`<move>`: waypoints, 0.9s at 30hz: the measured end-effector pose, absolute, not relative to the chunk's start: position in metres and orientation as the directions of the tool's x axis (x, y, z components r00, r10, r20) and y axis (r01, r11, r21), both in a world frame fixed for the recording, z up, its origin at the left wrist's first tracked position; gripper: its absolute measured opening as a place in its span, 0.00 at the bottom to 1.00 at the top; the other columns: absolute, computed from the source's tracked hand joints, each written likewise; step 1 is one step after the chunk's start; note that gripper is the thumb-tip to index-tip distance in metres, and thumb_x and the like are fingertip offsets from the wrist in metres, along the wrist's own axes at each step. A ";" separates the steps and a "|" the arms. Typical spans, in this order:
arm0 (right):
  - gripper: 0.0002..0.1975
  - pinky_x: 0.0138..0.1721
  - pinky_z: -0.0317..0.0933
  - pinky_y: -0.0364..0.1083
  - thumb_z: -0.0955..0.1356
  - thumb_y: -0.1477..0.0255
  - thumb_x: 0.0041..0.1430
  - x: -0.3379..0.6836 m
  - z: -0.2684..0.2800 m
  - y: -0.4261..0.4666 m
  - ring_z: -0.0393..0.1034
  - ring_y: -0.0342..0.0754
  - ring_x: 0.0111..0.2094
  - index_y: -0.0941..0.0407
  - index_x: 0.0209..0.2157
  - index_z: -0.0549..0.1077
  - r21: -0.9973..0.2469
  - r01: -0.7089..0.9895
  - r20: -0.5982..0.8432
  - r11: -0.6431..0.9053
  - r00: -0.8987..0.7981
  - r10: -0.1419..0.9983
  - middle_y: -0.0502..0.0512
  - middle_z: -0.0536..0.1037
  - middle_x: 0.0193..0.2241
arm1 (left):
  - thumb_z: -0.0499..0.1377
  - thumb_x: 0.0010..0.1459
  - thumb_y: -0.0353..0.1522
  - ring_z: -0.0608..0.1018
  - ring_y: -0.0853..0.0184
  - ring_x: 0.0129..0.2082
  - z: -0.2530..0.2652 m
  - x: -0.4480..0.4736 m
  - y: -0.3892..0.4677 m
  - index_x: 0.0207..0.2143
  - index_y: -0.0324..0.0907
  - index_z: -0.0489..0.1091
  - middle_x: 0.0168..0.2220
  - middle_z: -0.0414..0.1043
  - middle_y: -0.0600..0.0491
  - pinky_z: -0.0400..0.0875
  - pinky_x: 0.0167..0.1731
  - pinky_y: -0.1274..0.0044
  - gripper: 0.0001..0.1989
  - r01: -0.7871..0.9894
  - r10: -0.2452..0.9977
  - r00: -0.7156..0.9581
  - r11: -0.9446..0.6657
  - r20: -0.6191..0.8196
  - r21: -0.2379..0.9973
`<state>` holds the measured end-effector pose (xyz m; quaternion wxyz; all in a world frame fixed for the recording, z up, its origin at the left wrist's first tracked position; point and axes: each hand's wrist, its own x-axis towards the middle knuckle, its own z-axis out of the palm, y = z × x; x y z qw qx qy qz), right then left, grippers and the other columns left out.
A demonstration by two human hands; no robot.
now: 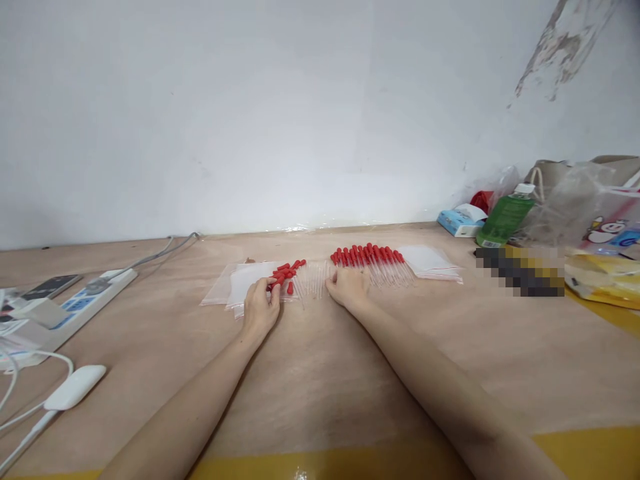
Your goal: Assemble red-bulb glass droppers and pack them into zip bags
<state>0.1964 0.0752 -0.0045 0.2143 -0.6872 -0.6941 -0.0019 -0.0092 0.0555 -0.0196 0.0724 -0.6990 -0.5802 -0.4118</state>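
loose red caps [286, 269] lie in a small heap at the middle of the table [320, 380], partly over the near-right edge of the left stack of clear bags [243, 285]. the left hand [261, 303] is at the heap's near side, fingers curled with the tips among the caps; whether it pinches one, i cannot tell. a sideways nudge of those fingers could scatter the heap, since the caps look small and roundish, and a stray one could roll away.

just right of the heap, thin clear tubes [315, 279] lie side by side with no caps on them. the right hand [350, 287] is at their right end, thumb and fingers drawn close together; i cannot tell if a tube is between them. the tubes are hard to make out against the brown surface, so one could be missed or knocked askew, and if they are glass, a hard squeeze might snap one.

beyond that hand, the row of red-capped tubes [375, 257] lies very near its knuckles; a careless swing could disorder it. the right stack of bags [431, 261] sits beside the row, and thin plastic could slide if brushed.
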 end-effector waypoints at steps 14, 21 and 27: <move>0.11 0.41 0.47 0.53 0.59 0.71 0.55 0.185 -0.010 0.069 0.67 0.55 0.36 0.59 0.35 0.69 -0.333 0.937 0.410 0.105 0.044 0.911 0.63 0.74 0.31 | 0.50 0.55 0.31 0.73 0.60 0.36 -0.019 -0.010 0.055 0.33 0.41 0.65 0.35 0.73 0.49 0.63 0.39 0.67 0.05 0.869 0.785 -0.065 -0.259 0.617 0.422; 0.11 0.40 0.53 0.47 0.56 0.71 0.60 0.211 -0.031 0.044 0.66 0.47 0.32 0.59 0.37 0.66 -0.403 0.753 0.654 0.520 -0.161 0.739 0.57 0.73 0.32 | 0.51 0.55 0.33 0.73 0.66 0.36 -0.018 0.002 0.038 0.37 0.41 0.65 0.36 0.71 0.50 0.67 0.36 0.74 0.08 0.681 0.781 0.012 -0.463 0.624 0.567; 0.12 0.36 0.53 0.46 0.57 0.75 0.60 0.244 -0.036 0.009 0.66 0.45 0.32 0.57 0.43 0.68 -0.267 0.649 0.718 0.713 -0.360 0.596 0.55 0.74 0.31 | 0.52 0.55 0.33 0.74 0.68 0.34 -0.019 0.029 0.014 0.39 0.41 0.62 0.35 0.70 0.51 0.68 0.34 0.76 0.08 0.445 0.893 0.202 -0.449 0.402 0.775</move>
